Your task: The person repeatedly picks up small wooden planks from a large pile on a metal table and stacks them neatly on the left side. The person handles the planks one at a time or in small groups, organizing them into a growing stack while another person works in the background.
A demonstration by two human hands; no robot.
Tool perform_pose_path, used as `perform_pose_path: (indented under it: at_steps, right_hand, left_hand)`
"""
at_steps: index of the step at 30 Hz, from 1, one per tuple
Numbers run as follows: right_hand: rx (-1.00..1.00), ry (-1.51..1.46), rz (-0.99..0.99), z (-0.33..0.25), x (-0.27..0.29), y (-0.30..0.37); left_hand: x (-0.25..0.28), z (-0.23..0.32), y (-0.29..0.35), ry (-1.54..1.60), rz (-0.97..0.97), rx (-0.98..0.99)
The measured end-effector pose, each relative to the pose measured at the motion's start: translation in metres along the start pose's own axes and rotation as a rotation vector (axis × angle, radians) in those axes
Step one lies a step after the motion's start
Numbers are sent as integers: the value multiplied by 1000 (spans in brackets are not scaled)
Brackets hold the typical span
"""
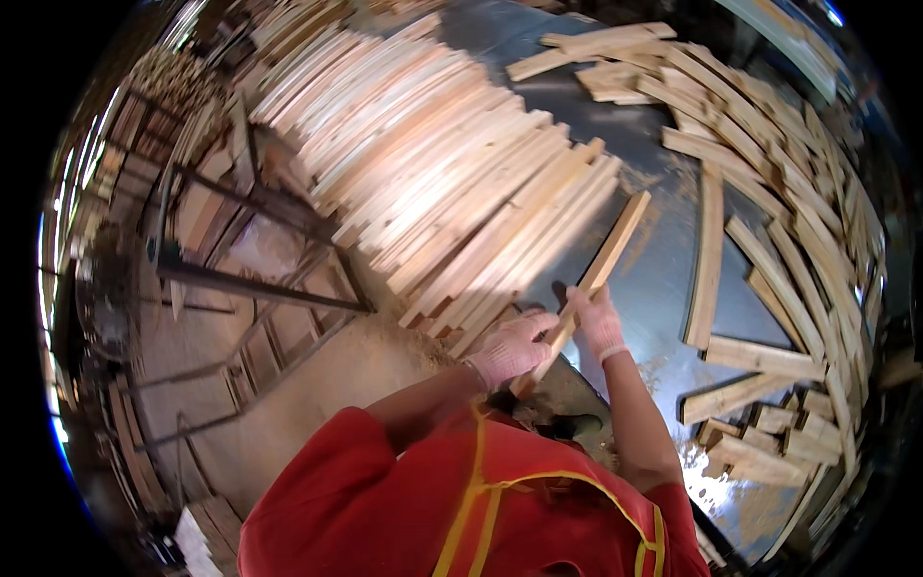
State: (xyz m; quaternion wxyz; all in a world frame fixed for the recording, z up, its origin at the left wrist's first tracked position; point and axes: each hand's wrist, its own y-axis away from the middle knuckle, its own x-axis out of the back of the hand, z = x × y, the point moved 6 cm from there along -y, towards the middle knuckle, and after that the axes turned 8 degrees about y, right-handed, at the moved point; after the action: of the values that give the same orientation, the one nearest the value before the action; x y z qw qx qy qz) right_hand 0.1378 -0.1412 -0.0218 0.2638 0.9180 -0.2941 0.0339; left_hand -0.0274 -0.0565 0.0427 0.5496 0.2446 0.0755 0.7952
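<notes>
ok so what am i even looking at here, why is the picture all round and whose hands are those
The picture comes from a wide fisheye camera worn on a person's head, looking down, so straight edges bend near the rim. The two gloved hands belong to that person, who wears a red top. The left hand grips the near end of a long wooden slat, and the right hand holds it a little farther up. Below lies a grey metal table. On its left is a big neat stack of slats; on its right lies a loose pile of slats. Sawdust covers the ground beside it.
</notes>
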Motion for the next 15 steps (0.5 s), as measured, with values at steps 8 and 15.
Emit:
perform_pose_path:
  at_steps: [8,15]
  right_hand:
    - [-56,-125,-163,-32,-44,-51]
    - [-65,-194,164,22,57,-87]
  left_hand:
    - [221,-164,72,554,1167,125]
    - [100,-194,68,805,372,374]
